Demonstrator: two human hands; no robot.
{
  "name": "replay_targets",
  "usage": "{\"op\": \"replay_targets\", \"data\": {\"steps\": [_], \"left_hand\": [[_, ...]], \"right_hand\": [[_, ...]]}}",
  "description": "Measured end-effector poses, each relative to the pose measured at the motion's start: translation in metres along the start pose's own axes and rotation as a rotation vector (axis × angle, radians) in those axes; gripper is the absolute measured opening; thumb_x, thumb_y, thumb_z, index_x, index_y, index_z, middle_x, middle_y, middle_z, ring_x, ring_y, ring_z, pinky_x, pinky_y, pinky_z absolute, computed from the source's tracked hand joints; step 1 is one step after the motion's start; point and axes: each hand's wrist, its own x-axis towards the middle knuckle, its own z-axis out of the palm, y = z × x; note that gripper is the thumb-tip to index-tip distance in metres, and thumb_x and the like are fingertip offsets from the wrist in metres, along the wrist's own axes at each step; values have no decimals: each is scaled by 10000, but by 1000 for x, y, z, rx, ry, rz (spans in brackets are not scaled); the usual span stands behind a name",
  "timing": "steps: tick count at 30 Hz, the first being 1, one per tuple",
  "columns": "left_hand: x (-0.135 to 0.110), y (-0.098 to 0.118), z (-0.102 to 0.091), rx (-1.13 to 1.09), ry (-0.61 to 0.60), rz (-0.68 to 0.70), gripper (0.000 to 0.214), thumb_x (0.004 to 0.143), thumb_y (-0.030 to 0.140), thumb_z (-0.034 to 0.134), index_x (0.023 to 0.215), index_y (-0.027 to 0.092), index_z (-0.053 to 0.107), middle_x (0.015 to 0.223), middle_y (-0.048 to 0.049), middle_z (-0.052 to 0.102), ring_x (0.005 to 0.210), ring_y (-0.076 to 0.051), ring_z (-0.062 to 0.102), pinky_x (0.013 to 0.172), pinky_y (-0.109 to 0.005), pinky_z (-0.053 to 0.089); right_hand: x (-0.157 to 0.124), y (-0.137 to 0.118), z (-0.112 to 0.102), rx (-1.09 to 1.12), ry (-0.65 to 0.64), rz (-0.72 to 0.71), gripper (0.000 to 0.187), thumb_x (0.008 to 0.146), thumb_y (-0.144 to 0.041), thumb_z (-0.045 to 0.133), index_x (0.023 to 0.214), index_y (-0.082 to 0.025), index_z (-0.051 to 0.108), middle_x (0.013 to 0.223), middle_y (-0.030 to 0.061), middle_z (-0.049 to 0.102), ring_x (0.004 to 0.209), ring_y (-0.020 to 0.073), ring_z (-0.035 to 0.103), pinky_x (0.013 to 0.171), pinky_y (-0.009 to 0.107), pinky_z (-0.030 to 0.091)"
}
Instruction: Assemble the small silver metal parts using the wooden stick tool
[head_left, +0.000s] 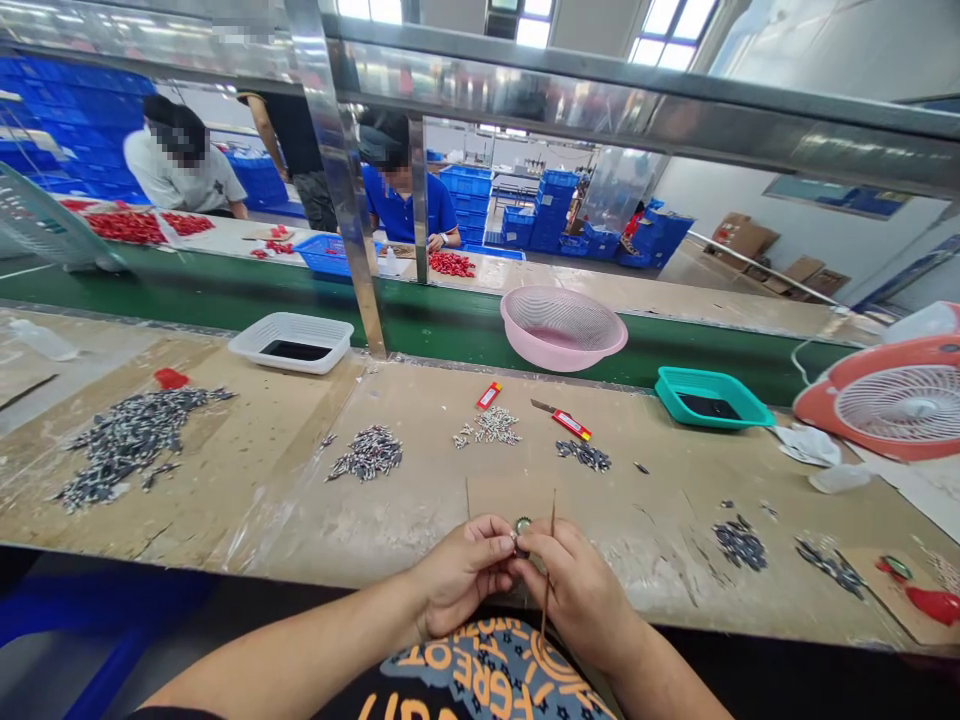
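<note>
Above the table's near edge, my left hand [469, 565] and my right hand [577, 580] meet at the fingertips. Pinched in the left fingers is a tiny piece, too small to make out. My right hand is closed, its fingertips at that same piece, with a thin wooden stick [553, 515] standing nearly upright between its fingers. A small round cap-like thing with a green centre [523, 524] shows just behind the fingertips. Under and beyond the hands lies a cardboard piece [487, 495]. Further out are a pile of small pale metal pieces [496, 426] and a small dark pile [585, 456].
Piles of dark-and-silver pieces [367, 453] lie left, more dark pieces [739, 543] right. A utility knife [570, 424], white basket [292, 342], pink colander [562, 335], teal basket [712, 398] and orange fan [892, 390] stand further out. Co-workers sit beyond the green belt [442, 315].
</note>
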Motion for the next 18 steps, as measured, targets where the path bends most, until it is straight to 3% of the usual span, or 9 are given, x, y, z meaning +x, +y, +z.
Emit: {"op": "replay_targets", "data": {"steps": [5,11,15,18], "left_hand": [[-3,-1,9,106,55,148,169,720,217,721,786,153,580,658,2,617,585,-91,549,565,-199,401],[-4,-5,10,249,132,308,163,711,234,724,823,138,654,676,-1,622,641,-105,542,641,-227,415],[-1,-2,7,236,166,327,144,727,241,710,821,151,648,679,-2,631,659,-117,559,653,-237,426],[4,3,3,218,184,341,147,753,265,688,842,162,632,711,-8,649,686,-125,586,664,-242,440]], "right_hand": [[0,1,6,160,80,78,100,865,-178,509,892,-223,593,827,55,602,797,190,562,718,325,460],[3,2,23,507,68,349,159,886,-293,494,778,-198,560,716,18,603,665,151,556,618,266,449],[-1,10,27,635,93,400,140,895,-300,467,894,-197,562,746,13,595,691,147,552,637,257,456],[-7,24,21,660,143,422,225,935,-307,387,1045,-206,555,765,20,599,726,152,562,676,268,468]]}}
